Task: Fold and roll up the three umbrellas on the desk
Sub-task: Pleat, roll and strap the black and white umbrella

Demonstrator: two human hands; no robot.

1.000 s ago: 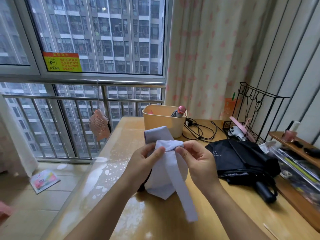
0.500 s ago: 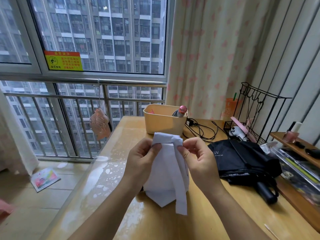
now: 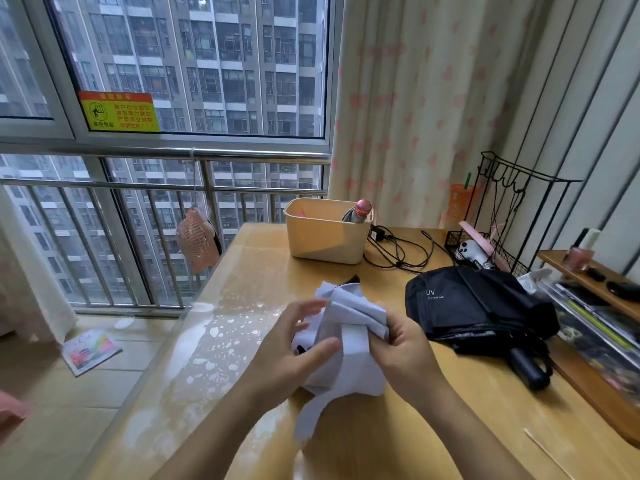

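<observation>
A person's L hand (image 3: pixel 287 358) and R hand (image 3: pixel 407 351) hold a pale umbrella (image 3: pixel 353 317) over the near part of a wooden desk (image 3: pixel 512 417), its strap (image 3: pixel 311 417) hanging down. L thumb lies across the front of the bundle w/ fingers reaching round the back, blurred; R fingers curl in, pinching the gathered folds. Just to the right, a black umbrella (image 3: pixel 478 306) marked "UV" lies on the desk, handle toward the camera. Further back: a beige bin (image 3: pixel 325 240) w/ a pink-capped item (image 3: pixel 361 208) inside, tangled cables (image 3: pixel 398 252) beside it, a barred window (image 3: pixel 194 64) beyond.
</observation>
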